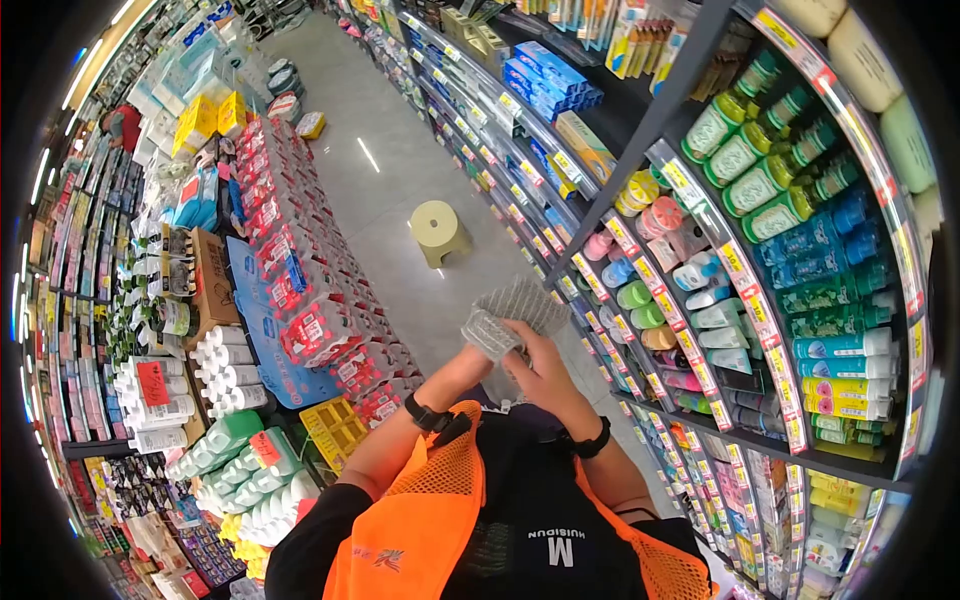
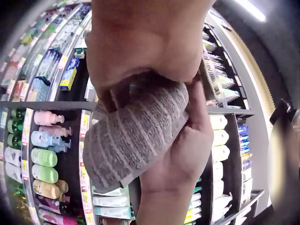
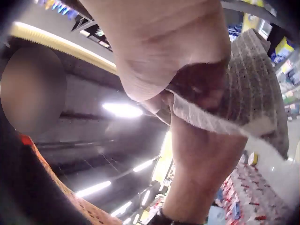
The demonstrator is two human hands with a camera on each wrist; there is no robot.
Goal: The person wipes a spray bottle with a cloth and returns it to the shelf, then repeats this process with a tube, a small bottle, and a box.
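A grey towel (image 1: 525, 303) with pale stripes is bunched between both hands in front of the body. My left hand (image 1: 467, 366) is partly wrapped by it, and in the left wrist view its fingers curl into the folds. From the other side my right hand (image 1: 547, 372) grips the towel, its thumb and fingers at the near edge. In the right wrist view the towel (image 3: 255, 89) hangs out beyond the right palm with a pale hem along its border. Much of the left hand's fingers is hidden by the fabric.
A pale yellow stool (image 1: 440, 230) stands on the grey aisle floor (image 1: 370, 190) ahead. Shelves of bottles and tubes (image 1: 745, 315) rise close on the right. Stacked red-and-white packs (image 1: 320, 325) line the left, with a yellow crate (image 1: 335, 432) and white bottles nearby.
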